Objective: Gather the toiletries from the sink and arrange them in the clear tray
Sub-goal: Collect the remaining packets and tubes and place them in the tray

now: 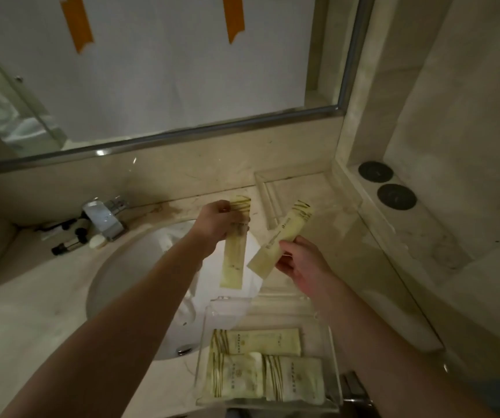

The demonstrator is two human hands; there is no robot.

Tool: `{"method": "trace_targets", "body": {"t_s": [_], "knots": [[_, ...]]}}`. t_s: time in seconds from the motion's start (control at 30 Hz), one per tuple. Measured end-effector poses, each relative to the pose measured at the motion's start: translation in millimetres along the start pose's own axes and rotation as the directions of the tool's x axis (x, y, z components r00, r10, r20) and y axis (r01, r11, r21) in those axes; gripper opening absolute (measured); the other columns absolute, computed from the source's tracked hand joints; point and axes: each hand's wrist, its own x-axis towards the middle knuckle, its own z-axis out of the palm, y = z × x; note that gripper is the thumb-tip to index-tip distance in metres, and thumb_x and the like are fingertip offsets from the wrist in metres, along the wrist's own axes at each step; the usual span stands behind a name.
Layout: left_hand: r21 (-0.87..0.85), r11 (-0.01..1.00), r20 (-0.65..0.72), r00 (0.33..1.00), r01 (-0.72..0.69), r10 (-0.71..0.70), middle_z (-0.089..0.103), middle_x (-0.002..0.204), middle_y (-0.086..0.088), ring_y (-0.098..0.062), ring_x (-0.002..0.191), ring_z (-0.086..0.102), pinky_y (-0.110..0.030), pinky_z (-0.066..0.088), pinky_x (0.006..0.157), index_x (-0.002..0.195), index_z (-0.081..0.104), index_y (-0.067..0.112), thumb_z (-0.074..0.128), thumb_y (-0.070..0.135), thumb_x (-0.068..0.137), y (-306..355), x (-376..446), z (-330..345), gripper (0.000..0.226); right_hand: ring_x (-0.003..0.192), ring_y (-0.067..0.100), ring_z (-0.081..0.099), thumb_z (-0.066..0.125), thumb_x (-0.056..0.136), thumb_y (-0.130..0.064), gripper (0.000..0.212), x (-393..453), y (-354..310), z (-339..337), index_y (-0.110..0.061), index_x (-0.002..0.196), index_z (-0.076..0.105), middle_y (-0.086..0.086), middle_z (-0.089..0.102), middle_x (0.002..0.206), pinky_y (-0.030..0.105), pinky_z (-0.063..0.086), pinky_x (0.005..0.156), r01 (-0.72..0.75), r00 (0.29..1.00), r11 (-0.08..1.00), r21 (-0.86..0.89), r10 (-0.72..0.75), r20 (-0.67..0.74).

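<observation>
Head view over a marble vanity: the left hand (217,221) grips a long pale-yellow packet (234,251) upright above the white sink (128,273), while the right hand (300,260) pinches the lower end of a second, tilted packet (279,239) just beside it. Near the lower edge, the clear tray (330,351) holds three similar packets (260,366) lying flat. A chrome faucet (104,218) and small bottles (68,242) stand behind the basin, below the mirror (158,70).
</observation>
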Motion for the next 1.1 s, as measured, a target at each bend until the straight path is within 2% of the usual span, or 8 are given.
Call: {"method": "trace_targets", "body": {"t_s": [0.23,0.5,0.6,0.7,0.8,0.87,0.97,1.1], "knots": [[-0.113,0.993,0.078,0.996,0.046,-0.037,0.071,0.088,-0.016,-0.025,0.071,0.071,-0.03,0.059,0.062,0.104,0.063,-0.004,0.058,-0.006,0.084,24,-32,4,0.021,0.084,0.024,0.065,0.053,0.087,-0.001,0.023,-23,-17,3,-0.014,0.105,0.061,0.012,0.07,0.101,0.036,0.051,0.071,0.188,0.978,0.962,-0.199,-0.164,0.133],[-0.213,0.974,0.078,0.995,0.077,-0.062,0.069,0.096,-0.024,-0.03,0.074,0.07,-0.033,0.06,0.062,0.113,0.054,-0.01,0.048,-0.004,0.091,25,-50,2,0.023,0.084,0.027,0.071,0.058,0.086,-0.003,0.021,-38,-26,11,-0.009,0.105,0.065,0.01,0.072,0.096,0.04,0.056,0.078,0.241,0.964,0.957,-0.164,-0.217,0.155],[-0.238,0.968,0.08,0.995,0.081,-0.063,0.069,0.097,-0.025,-0.031,0.076,0.07,-0.035,0.06,0.061,0.115,0.052,-0.009,0.046,-0.002,0.093,26,-53,2,0.024,0.071,0.026,0.073,0.058,0.084,0.003,0.02,-34,-28,12,-0.006,0.102,0.057,0.015,0.072,0.093,0.032,0.055,0.063,0.23,0.972,0.953,-0.198,-0.215,0.095],[-0.255,0.962,0.099,0.993,0.094,-0.071,0.069,0.097,-0.025,-0.033,0.077,0.07,-0.037,0.06,0.065,0.11,0.052,-0.004,0.046,-0.003,0.093,27,-54,2,0.018,0.056,0.017,0.057,0.063,0.085,-0.009,0.014,-34,-30,15,-0.009,0.086,0.049,0.009,0.069,0.081,0.027,0.043,0.054,0.256,0.967,0.925,-0.279,-0.245,0.074],[-0.257,0.962,0.103,0.992,0.097,-0.073,0.068,0.098,-0.027,-0.035,0.078,0.069,-0.037,0.06,0.065,0.105,0.05,0.0,0.046,-0.002,0.093,27,-55,2,0.013,0.069,0.015,0.055,0.063,0.088,-0.032,0.021,-33,-31,16,-0.013,0.082,0.054,0.005,0.064,0.079,0.035,0.046,0.068,0.221,0.974,0.949,-0.227,-0.205,0.094],[-0.252,0.962,0.1,0.992,0.102,-0.079,0.068,0.1,-0.027,-0.035,0.079,0.07,-0.036,0.06,0.063,0.104,0.05,0.002,0.047,-0.002,0.093,26,-53,2,0.012,0.084,0.02,0.06,0.061,0.089,-0.021,0.004,-32,-31,15,-0.017,0.088,0.06,0.013,0.068,0.096,0.042,0.05,0.08,0.272,0.962,0.916,-0.294,-0.255,0.096],[-0.243,0.964,0.091,0.992,0.107,-0.087,0.068,0.105,-0.029,-0.036,0.081,0.07,-0.036,0.059,0.062,0.106,0.051,0.001,0.048,-0.002,0.093,26,-51,0,0.014,0.088,0.021,0.061,0.055,0.083,0.006,0.033,-32,-31,13,-0.021,0.102,0.055,0.013,0.064,0.106,0.033,0.05,0.071,0.336,0.942,0.868,-0.366,-0.316,0.115],[-0.243,0.965,0.068,0.994,0.095,-0.081,0.069,0.098,-0.027,-0.035,0.077,0.07,-0.034,0.059,0.058,0.103,0.05,0.002,0.049,-0.003,0.092,25,-52,0,0.012,0.091,0.022,0.063,0.057,0.083,0.007,0.043,-31,-32,13,-0.014,0.12,0.053,0.009,0.064,0.102,0.034,0.051,0.079,0.352,0.936,0.849,-0.395,-0.329,0.127]]}}
